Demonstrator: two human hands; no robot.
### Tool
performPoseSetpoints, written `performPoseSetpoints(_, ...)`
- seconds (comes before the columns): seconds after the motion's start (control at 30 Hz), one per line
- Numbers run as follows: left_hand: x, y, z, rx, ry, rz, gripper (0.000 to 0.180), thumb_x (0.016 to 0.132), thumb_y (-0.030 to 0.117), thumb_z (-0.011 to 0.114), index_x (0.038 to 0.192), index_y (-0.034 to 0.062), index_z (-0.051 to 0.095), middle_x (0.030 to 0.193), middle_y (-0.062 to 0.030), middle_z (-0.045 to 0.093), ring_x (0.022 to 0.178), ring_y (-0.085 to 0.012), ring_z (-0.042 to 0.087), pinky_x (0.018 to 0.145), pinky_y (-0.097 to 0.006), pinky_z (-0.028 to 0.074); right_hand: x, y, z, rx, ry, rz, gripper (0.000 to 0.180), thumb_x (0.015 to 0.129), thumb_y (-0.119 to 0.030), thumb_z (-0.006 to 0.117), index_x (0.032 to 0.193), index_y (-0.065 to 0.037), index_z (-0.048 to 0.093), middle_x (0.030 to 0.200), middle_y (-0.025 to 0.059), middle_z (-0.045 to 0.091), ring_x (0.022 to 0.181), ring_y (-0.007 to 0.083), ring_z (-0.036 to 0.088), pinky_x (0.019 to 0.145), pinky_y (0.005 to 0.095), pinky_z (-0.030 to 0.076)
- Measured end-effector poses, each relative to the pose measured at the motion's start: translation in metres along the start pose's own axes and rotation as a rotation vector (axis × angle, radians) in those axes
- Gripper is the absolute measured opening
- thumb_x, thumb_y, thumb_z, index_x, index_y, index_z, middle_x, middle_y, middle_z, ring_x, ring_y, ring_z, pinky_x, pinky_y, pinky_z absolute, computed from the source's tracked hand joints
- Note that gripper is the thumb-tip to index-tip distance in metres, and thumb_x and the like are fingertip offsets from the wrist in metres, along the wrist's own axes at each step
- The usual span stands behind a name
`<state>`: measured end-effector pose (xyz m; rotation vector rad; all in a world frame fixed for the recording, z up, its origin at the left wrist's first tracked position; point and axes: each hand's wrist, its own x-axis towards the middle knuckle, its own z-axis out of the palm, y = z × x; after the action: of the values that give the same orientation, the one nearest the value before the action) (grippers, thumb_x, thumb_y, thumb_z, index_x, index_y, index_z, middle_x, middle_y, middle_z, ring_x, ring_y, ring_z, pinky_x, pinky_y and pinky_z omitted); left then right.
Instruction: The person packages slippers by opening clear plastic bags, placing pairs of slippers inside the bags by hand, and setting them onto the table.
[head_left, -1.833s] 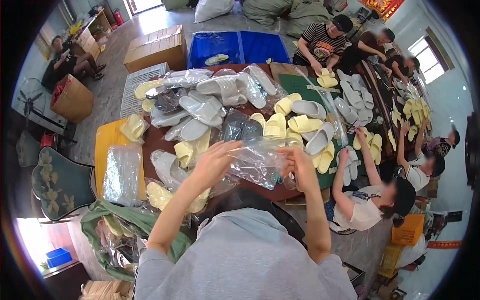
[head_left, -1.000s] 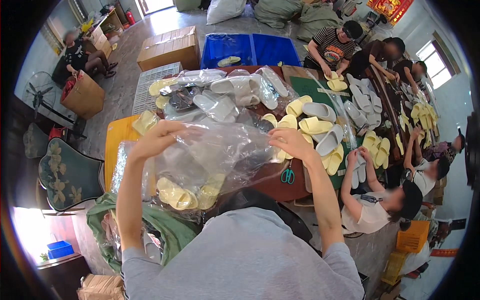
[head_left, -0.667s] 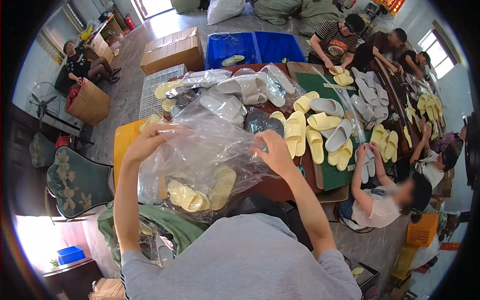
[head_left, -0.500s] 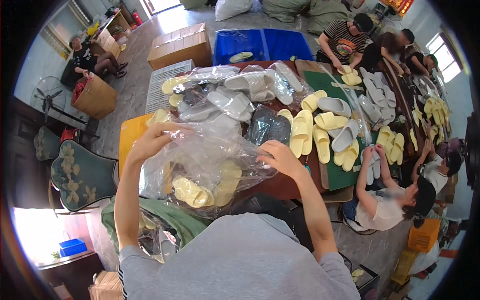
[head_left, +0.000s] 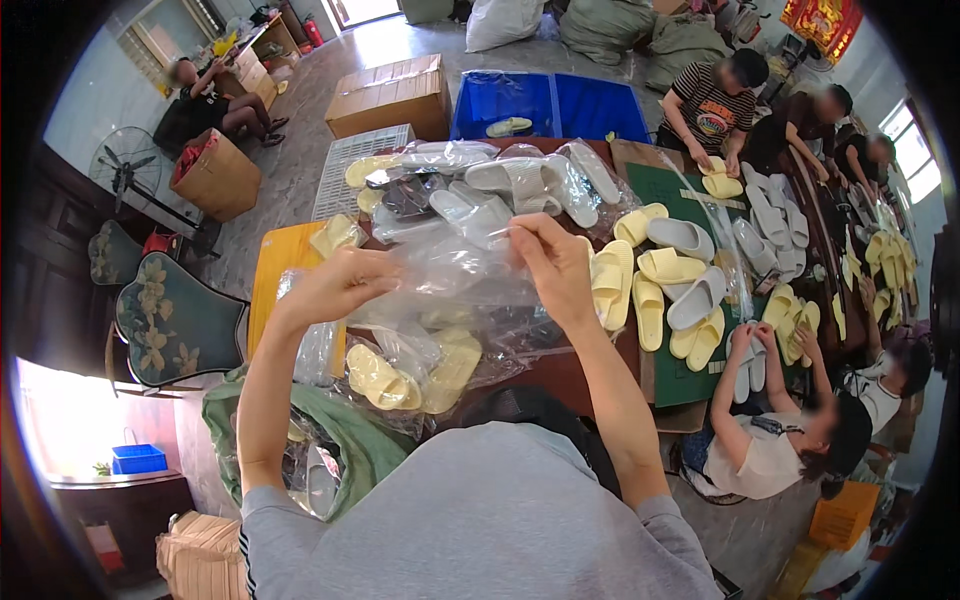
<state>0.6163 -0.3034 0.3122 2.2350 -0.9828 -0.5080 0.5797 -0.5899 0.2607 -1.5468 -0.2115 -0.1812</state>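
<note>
A clear plastic bag (head_left: 460,268) is stretched between my hands above the table. My left hand (head_left: 345,285) pinches one side of its edge, and my right hand (head_left: 552,262) pinches the other. Below the bag, at the near edge of the table, lie yellow slippers (head_left: 380,378), partly under clear plastic. Grey slippers (head_left: 470,212) in clear wrapping lie just beyond my hands. To the right of my right hand sit several loose yellow slippers (head_left: 612,280) and grey slippers (head_left: 696,298).
A green sack (head_left: 340,440) with wrapped slippers stands against the table's near left. Blue bins (head_left: 600,108) and a cardboard box (head_left: 388,98) are beyond the table. Co-workers handle slippers on the right, one (head_left: 770,440) close by. A floral chair (head_left: 180,320) stands at left.
Both hands have drawn closer together, the right one moving up and inward. The bag's edge is now gathered and lifted between them. My view has shifted slightly.
</note>
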Motion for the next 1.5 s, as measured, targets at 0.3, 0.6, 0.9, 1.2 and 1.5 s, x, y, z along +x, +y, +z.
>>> performPoseSetpoints(0.3, -0.016, -0.005, -0.003, -0.414, 0.063, -0.228, 0.027, 0.091, 0.016, 0.058, 0.11, -0.002, 0.065, 0.108, -0.0068, 0.068, 0.096, -0.0118, 0.058, 0.086, -0.026, 0.044, -0.031, 0.052, -0.042, -0.532, 0.006, -0.552, 0.026, 0.079, -0.016, 0.072, 0.099, -0.004, 0.06, 0.075, 0.006, 0.061, 0.067, 0.0148, 0.059, 0.061, 0.0267, 0.045)
performPoseSetpoints(0.6, -0.013, -0.008, -0.001, -0.289, 0.041, -0.098, 0.029, 0.085, 0.007, 0.058, 0.112, -0.0008, 0.065, 0.114, -0.0108, 0.066, 0.109, -0.0209, 0.06, 0.094, -0.031, 0.044, -0.056, 0.086, -0.048, -0.105, -0.043, -0.078, 0.016, 0.087, -0.018, 0.065, 0.091, -0.003, 0.063, 0.071, 0.0019, 0.054, 0.063, 0.009, 0.05, 0.057, 0.024, 0.038)
performPoseSetpoints(0.9, -0.006, 0.003, 0.002, -0.272, 0.013, -0.007, 0.032, 0.082, 0.011, 0.059, 0.11, -0.0009, 0.065, 0.114, -0.0113, 0.066, 0.111, -0.0242, 0.059, 0.096, -0.034, 0.043, -0.02, 0.03, -0.015, -0.451, 0.04, -0.479, 0.016, 0.077, -0.012, 0.072, 0.089, -0.005, 0.064, 0.086, 0.0077, 0.062, 0.08, 0.0218, 0.058, 0.071, 0.0328, 0.047)
performPoseSetpoints(1.2, -0.037, -0.02, -0.014, -0.387, 0.158, -0.149, 0.028, 0.086, 0.01, 0.057, 0.109, -0.0029, 0.065, 0.108, -0.0103, 0.068, 0.097, -0.0151, 0.061, 0.087, -0.028, 0.046, -0.054, 0.11, -0.041, -0.074, 0.15, -0.04, 0.011, 0.093, -0.012, 0.055, 0.089, -0.003, 0.059, 0.073, -0.0021, 0.055, 0.065, 0.0018, 0.046, 0.056, 0.0194, 0.037)
performPoseSetpoints(1.5, -0.025, -0.004, -0.009, -0.299, 0.073, -0.077, 0.029, 0.088, 0.012, 0.056, 0.112, -0.0015, 0.064, 0.111, -0.0115, 0.067, 0.104, -0.0217, 0.062, 0.091, -0.03, 0.045, -0.007, 0.036, -0.008, -0.293, -0.059, -0.384, 0.022, 0.081, -0.008, 0.067, 0.102, -0.001, 0.062, 0.089, 0.0069, 0.062, 0.083, 0.0139, 0.058, 0.075, 0.026, 0.045)
